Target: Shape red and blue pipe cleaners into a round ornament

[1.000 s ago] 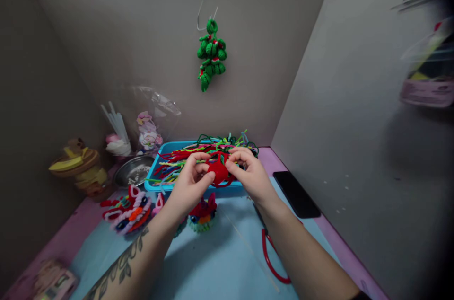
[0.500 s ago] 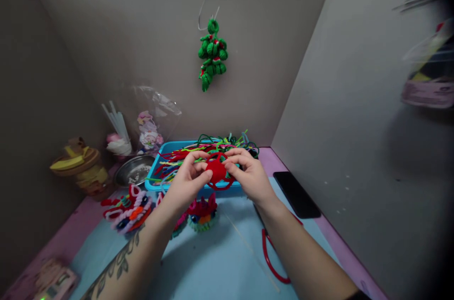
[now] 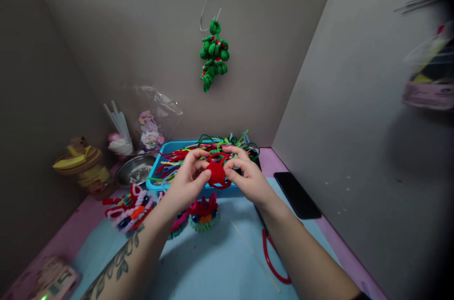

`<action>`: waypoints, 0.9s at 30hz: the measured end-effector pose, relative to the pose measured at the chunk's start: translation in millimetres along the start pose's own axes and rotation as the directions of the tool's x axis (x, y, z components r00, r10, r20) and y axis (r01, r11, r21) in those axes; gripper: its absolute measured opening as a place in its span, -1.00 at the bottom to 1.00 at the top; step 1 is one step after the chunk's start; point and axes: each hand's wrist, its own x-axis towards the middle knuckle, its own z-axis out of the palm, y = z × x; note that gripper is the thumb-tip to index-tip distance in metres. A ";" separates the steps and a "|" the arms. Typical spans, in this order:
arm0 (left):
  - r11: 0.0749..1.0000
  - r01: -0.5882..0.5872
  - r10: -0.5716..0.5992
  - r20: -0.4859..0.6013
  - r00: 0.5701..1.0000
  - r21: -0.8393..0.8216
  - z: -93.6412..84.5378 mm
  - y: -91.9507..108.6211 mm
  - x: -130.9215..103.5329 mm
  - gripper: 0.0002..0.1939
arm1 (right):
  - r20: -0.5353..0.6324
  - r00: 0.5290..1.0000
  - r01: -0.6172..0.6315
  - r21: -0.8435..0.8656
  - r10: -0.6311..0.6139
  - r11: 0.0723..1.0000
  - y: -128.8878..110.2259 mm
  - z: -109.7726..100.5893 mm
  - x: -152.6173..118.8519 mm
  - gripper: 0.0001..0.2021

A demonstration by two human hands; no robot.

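A red fuzzy piece (image 3: 217, 172), with a solid middle and loops around its edge, is held up in front of the tray. My left hand (image 3: 189, 177) pinches its left side between thumb and fingers. At its right side, my right hand (image 3: 246, 172) grips the edge with thumb and index finger. Below my hands, colourful fuzzy animal-face figures with dark eyes and orange mouths sit on the blue mat: one figure (image 3: 203, 212) near the middle, another figure (image 3: 131, 210) left of my left forearm. My left forearm partly covers one more.
Behind my hands stands a blue tray (image 3: 152, 181) of colourful fuzzy stems. A metal bowl (image 3: 135, 170) and brown pot (image 3: 90, 172) are at left. At right lie a black phone (image 3: 297, 196) and red-handled scissors (image 3: 271, 262). A green ornament (image 3: 214, 56) hangs on the grey partition.
The right fingers have shifted slightly on the red piece, and its lower loops look more tilted. The view has moved a little; both hands stay in nearly the same place.
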 end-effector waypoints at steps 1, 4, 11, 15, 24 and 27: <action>1.000 -0.013 0.013 0.003 1.000 0.026 0.0 0.1 0.1 -0.64 | 0.015 1.000 -0.012 0.021 0.011 1.000 0.9 0.9 0.1 -0.83; 0.997 -0.034 0.037 -0.038 0.999 0.072 0.1 -1.1 1.7 -0.65 | 0.002 0.998 -0.055 0.079 0.055 0.995 5.4 4.5 0.7 -0.79; 0.991 -0.019 0.046 -0.206 0.977 0.132 -1.1 -8.0 6.5 -0.66 | -0.236 0.966 -0.090 0.061 0.102 0.994 18.5 11.1 1.7 -0.78; 0.989 0.056 -0.035 -0.149 0.988 0.136 4.4 -5.5 3.9 -0.51 | -0.276 0.959 -0.076 -0.026 0.066 0.997 12.6 14.9 -0.5 -0.79; 0.987 0.095 -0.108 -0.096 0.990 -0.130 10.3 -7.5 2.9 -0.35 | -0.117 0.993 -0.028 -0.051 0.021 0.998 8.4 14.1 -0.4 -0.79; 0.992 0.083 -0.090 -0.067 0.994 -0.091 6.6 -6.7 3.9 -0.36 | -0.002 0.999 -0.040 0.054 0.040 0.998 10.7 11.9 0.7 -0.73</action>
